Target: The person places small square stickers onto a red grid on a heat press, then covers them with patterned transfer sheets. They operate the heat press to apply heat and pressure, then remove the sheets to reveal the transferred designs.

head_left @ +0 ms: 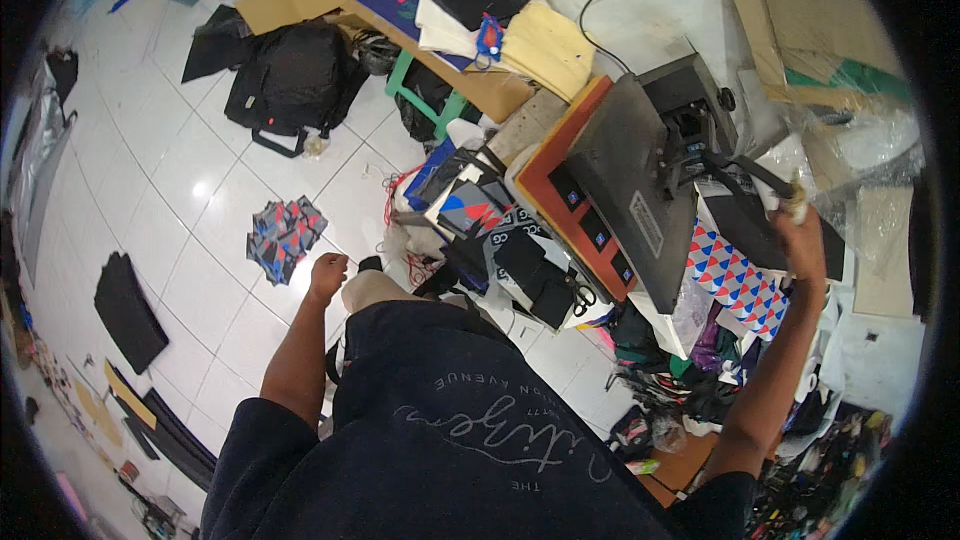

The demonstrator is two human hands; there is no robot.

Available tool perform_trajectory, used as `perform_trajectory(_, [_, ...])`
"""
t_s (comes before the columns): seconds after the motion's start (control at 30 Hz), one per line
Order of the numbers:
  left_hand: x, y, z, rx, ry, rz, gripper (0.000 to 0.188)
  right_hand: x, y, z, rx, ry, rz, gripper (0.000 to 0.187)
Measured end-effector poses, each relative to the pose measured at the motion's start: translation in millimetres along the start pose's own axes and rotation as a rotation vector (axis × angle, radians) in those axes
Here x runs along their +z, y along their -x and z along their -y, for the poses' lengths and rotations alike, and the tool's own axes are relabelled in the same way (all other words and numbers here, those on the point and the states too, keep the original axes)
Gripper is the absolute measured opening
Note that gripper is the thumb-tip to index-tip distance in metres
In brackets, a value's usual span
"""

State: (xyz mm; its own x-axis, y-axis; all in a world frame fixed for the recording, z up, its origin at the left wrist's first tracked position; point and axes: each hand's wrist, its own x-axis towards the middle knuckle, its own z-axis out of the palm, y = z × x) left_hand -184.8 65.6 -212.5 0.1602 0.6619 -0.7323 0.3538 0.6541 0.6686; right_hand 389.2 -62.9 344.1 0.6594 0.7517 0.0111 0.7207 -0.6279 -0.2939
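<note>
My right hand is wrapped round the end of the lever handle of a heat press. The press's dark upper plate covers much of an orange-red base pad. Along the pad's uncovered edge lie small black fabric pieces, each with a blue mark. Whether the plate presses on the pad, I cannot tell. My left hand hangs by my knee with curled fingers, and nothing shows in it. Beyond it on the floor lies a pile of grey, red and blue patterned pieces.
Scissors and black cloth pieces lie before the press. A patterned red-blue sheet sits beside it. A black backpack, a green stool frame and folded black cloth are on the tiles. A cable runs behind.
</note>
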Motion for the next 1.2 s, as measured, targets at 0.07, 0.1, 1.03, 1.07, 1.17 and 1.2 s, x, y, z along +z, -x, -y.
perform_trajectory(0.07, [-33,6,36,-0.035,0.026,-0.026,0.037,-19,-29,3,0.027,-0.004,-0.030,0.021])
perform_trajectory(0.1, [-46,6,61,-0.107,0.037,-0.097,0.033,-31,-45,0,0.040,-0.007,-0.030,0.023])
perform_trajectory(1.03, [-140,43,132,-0.098,0.451,-0.025,0.017,-136,-219,-66,-0.192,0.660,-0.547,0.077])
perform_trajectory(1.07, [-147,59,127,-0.141,0.318,-0.075,0.013,-102,-219,-20,-0.153,0.455,-0.470,0.077])
perform_trajectory(1.17, [-119,46,77,-0.194,-0.039,0.047,0.008,-135,-197,-73,-0.358,0.623,-0.735,0.069])
perform_trajectory(1.2, [-121,25,72,-0.414,0.341,0.171,0.009,-147,-186,-92,-0.365,0.656,-0.768,0.069])
